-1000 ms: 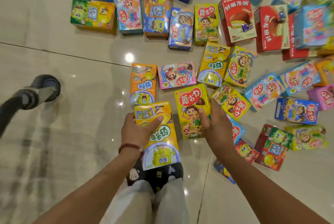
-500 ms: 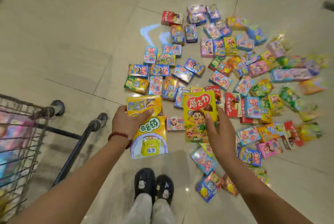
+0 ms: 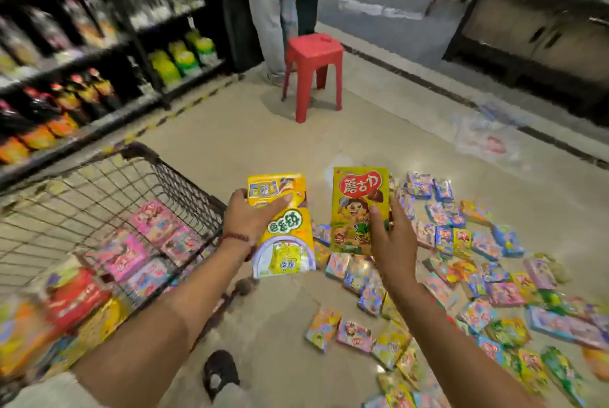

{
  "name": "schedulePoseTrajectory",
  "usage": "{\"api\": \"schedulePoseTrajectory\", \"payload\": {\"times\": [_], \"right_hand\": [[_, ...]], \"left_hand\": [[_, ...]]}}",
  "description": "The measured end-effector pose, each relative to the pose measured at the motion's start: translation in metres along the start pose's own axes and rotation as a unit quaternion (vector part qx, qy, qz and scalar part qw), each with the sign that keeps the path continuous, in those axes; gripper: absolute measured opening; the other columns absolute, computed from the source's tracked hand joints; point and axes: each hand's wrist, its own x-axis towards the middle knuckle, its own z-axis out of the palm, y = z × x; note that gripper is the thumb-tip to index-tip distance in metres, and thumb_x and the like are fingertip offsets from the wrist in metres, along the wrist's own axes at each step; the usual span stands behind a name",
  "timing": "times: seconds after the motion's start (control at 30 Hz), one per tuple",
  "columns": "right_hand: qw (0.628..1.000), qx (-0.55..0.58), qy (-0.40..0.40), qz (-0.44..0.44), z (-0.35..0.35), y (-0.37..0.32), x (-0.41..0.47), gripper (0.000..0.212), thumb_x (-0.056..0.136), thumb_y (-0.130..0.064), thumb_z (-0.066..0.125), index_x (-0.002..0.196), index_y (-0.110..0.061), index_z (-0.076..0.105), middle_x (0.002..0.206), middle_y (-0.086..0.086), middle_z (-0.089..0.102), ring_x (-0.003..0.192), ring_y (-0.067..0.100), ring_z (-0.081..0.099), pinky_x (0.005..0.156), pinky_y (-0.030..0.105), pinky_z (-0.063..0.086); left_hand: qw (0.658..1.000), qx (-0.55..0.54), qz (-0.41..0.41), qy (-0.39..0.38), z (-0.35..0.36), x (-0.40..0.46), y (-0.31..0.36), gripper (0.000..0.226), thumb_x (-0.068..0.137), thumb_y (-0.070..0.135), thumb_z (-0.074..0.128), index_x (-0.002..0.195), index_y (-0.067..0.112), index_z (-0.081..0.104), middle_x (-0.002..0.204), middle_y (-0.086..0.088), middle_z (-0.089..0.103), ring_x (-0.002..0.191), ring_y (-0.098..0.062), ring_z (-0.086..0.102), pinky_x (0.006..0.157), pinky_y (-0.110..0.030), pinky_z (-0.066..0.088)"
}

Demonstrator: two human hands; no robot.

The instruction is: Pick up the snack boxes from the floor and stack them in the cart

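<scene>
I stood on a pale tiled shop floor (image 3: 263,130) beside dark shelving, the black wire-mesh cart (image 3: 184,183) at my left already holding boxes. My left hand (image 3: 252,221) gripped a yellow-and-purple cardboard snack box (image 3: 286,242); my right hand (image 3: 390,236) pinched a yellow-green one (image 3: 354,206). Both hung outside the rim. I judged it best to lay them flat, 1 at a time, edges squared.
</scene>
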Motion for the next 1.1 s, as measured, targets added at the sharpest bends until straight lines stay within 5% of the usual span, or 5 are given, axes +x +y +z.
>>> {"api": "schedulePoseTrajectory", "payload": {"times": [0.37, 0.7, 0.9, 1.03, 1.1], "right_hand": [[0.981, 0.068, -0.169, -0.069, 0.202, -0.123, 0.023, 0.039, 0.088, -0.057, 0.045, 0.117, -0.033, 0.055, 0.102, -0.007, 0.067, 0.093, 0.016, 0.064, 0.079, 0.045, 0.053], [0.938, 0.041, -0.325, -0.115, 0.365, -0.155, -0.019, 0.022, 0.097, -0.032, 0.051, 0.117, -0.027, 0.057, 0.104, -0.017, 0.063, 0.094, -0.008, 0.057, 0.074, 0.008, 0.042], [0.910, -0.037, -0.395, -0.124, 0.445, -0.108, -0.028, 0.024, 0.096, -0.037, 0.048, 0.118, -0.028, 0.054, 0.099, -0.013, 0.063, 0.091, 0.003, 0.061, 0.074, 0.030, 0.053], [0.898, -0.072, -0.420, -0.106, 0.492, -0.075, -0.021, 0.022, 0.096, -0.036, 0.048, 0.115, -0.027, 0.053, 0.098, -0.010, 0.061, 0.091, 0.009, 0.061, 0.077, 0.035, 0.052], [0.897, -0.072, -0.424, -0.104, 0.510, -0.063, -0.017, 0.023, 0.095, -0.041, 0.047, 0.112, -0.029, 0.054, 0.098, -0.011, 0.061, 0.092, 0.009, 0.060, 0.076, 0.034, 0.052]], "left_hand": [[0.984, -0.069, -0.024, 0.162, -0.208, 0.103, 0.004, 0.047, 0.062, 0.036, 0.087, 0.096, 0.008, 0.070, 0.088, -0.007, 0.073, 0.077, -0.021, 0.070, 0.071, -0.031, 0.057], [0.957, -0.056, -0.126, 0.253, -0.334, 0.130, -0.104, 0.040, 0.070, 0.025, 0.083, 0.100, 0.003, 0.068, 0.089, -0.008, 0.072, 0.063, -0.003, 0.064, 0.050, -0.012, 0.044], [0.940, -0.060, -0.197, 0.273, -0.341, 0.156, -0.163, 0.038, 0.071, 0.024, 0.083, 0.094, 0.002, 0.061, 0.083, -0.001, 0.065, 0.072, -0.014, 0.060, 0.053, -0.013, 0.039], [0.931, -0.059, -0.236, 0.274, -0.339, 0.191, -0.209, 0.091, 0.036, 0.071, 0.079, 0.104, 0.011, 0.064, 0.093, 0.000, 0.072, 0.088, -0.019, 0.068, 0.079, -0.033, 0.054], [0.923, -0.063, -0.265, 0.272, -0.335, 0.204, -0.226, 0.084, 0.047, 0.062, 0.083, 0.108, 0.008, 0.062, 0.097, -0.002, 0.071, 0.091, -0.020, 0.067, 0.080, -0.032, 0.051]]}}
